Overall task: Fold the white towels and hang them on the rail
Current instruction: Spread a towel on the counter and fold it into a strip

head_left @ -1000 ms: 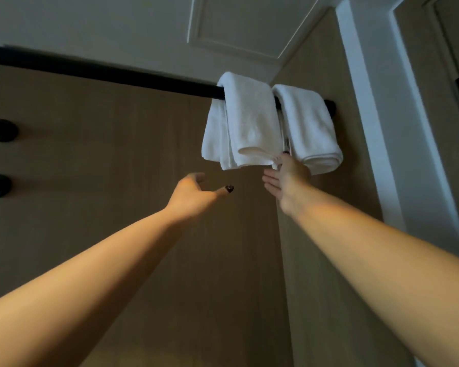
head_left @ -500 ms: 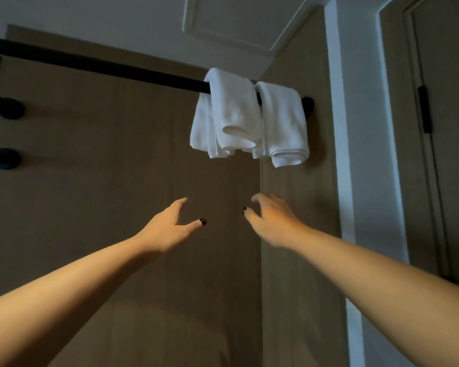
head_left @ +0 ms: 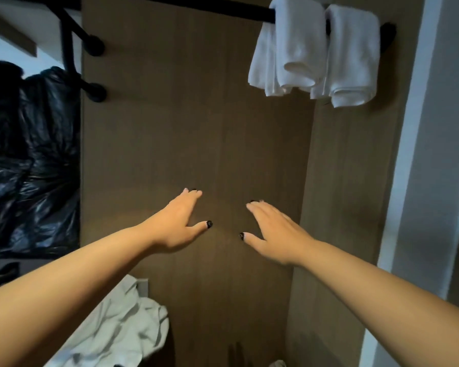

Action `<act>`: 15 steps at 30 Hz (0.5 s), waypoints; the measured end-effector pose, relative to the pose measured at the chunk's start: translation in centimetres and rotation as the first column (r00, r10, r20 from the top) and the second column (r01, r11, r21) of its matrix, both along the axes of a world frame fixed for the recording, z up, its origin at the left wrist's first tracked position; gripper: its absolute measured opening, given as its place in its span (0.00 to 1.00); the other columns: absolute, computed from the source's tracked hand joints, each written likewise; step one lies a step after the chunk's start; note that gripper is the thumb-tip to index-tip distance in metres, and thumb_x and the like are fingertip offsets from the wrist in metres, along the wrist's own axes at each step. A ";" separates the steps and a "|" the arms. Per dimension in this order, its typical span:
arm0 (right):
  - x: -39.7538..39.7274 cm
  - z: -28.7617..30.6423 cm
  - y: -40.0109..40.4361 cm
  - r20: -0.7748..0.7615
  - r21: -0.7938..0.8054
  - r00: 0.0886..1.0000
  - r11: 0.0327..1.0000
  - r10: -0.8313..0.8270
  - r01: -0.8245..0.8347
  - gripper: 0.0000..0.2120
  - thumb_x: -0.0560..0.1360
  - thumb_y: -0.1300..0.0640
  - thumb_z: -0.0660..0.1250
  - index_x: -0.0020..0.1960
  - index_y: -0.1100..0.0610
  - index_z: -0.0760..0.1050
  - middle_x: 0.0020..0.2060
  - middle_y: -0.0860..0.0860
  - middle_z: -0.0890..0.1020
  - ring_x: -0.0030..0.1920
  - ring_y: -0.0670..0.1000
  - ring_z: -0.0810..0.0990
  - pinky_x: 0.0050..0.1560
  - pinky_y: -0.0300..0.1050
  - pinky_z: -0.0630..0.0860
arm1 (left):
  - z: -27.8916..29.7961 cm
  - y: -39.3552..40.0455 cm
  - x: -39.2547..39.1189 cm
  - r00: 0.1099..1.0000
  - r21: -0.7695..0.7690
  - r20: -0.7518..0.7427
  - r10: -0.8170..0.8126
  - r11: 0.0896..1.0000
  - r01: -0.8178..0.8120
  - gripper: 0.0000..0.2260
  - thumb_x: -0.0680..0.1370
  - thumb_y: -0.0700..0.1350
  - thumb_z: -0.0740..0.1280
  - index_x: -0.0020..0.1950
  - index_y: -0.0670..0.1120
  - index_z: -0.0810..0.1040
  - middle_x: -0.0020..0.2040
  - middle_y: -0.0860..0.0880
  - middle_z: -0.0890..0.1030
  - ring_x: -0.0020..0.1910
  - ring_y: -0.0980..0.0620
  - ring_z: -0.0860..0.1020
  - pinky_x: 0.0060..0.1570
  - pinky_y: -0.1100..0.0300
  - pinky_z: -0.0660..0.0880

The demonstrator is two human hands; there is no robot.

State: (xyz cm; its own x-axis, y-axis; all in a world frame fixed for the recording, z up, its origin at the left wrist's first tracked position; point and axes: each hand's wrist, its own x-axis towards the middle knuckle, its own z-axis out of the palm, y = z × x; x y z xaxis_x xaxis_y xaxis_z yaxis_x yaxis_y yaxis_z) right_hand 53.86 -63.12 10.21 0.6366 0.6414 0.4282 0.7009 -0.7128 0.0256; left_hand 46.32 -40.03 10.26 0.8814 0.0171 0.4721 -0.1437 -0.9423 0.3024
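Observation:
Two folded white towels hang side by side over the black rail (head_left: 196, 4) at the top right: the left towel (head_left: 294, 46) and the right towel (head_left: 353, 56). Both hands are well below them, in front of the brown wooden panel. My left hand (head_left: 178, 221) is open with fingers stretched and holds nothing. My right hand (head_left: 273, 229) is open too, fingers spread and empty. A crumpled white towel (head_left: 119, 327) lies at the lower left, under my left forearm.
Black plastic bags (head_left: 29, 160) fill the left side. Black rail brackets (head_left: 93, 46) are fixed to the wooden panel (head_left: 196, 128) at the upper left. A white door frame (head_left: 419, 154) runs down the right side.
Both hands have dropped away from the hanging towels and spread open. The view has tilted down, bringing the crumpled towel and black bags into sight.

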 end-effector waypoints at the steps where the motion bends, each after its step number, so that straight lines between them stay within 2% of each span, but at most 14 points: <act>1: -0.7 -0.7 0.8 -0.021 0.003 1.000 1.000 0.014 -0.014 0.35 0.81 0.42 0.58 0.80 0.55 0.49 0.79 0.50 0.53 0.79 0.49 0.48 0.76 0.47 0.50 | -0.7 0.9 -0.8 1.000 0.008 -0.008 0.007 1.000 -0.007 0.35 0.81 0.58 0.61 0.81 0.48 0.48 0.82 0.48 0.49 0.80 0.54 0.45 0.71 0.65 0.45; 6: -4.5 -5.0 5.6 -0.216 0.088 0.972 0.993 0.095 -0.078 0.36 0.80 0.41 0.60 0.80 0.51 0.48 0.80 0.46 0.50 0.79 0.46 0.43 0.76 0.48 0.50 | -4.2 5.6 -5.4 0.999 -0.015 -0.039 0.020 1.000 -0.021 0.33 0.82 0.57 0.61 0.81 0.48 0.49 0.82 0.49 0.50 0.80 0.54 0.45 0.72 0.63 0.47; 10: -7.2 -9.4 10.7 -0.300 0.151 0.939 0.980 0.170 -0.130 0.37 0.79 0.39 0.59 0.80 0.46 0.45 0.79 0.41 0.47 0.75 0.38 0.37 0.77 0.49 0.57 | -7.6 10.7 -9.4 0.997 -0.022 -0.081 0.009 1.000 -0.011 0.33 0.82 0.58 0.60 0.81 0.51 0.48 0.82 0.53 0.48 0.78 0.60 0.42 0.75 0.60 0.49; 15: -9.2 -14.6 17.9 -0.415 0.216 0.886 0.969 0.206 -0.124 0.37 0.78 0.37 0.59 0.79 0.42 0.44 0.77 0.35 0.44 0.71 0.33 0.34 0.75 0.49 0.61 | -12.5 17.8 -12.5 0.992 -0.004 -0.125 0.012 1.000 -0.013 0.33 0.82 0.58 0.59 0.81 0.52 0.47 0.81 0.57 0.46 0.74 0.66 0.37 0.74 0.63 0.46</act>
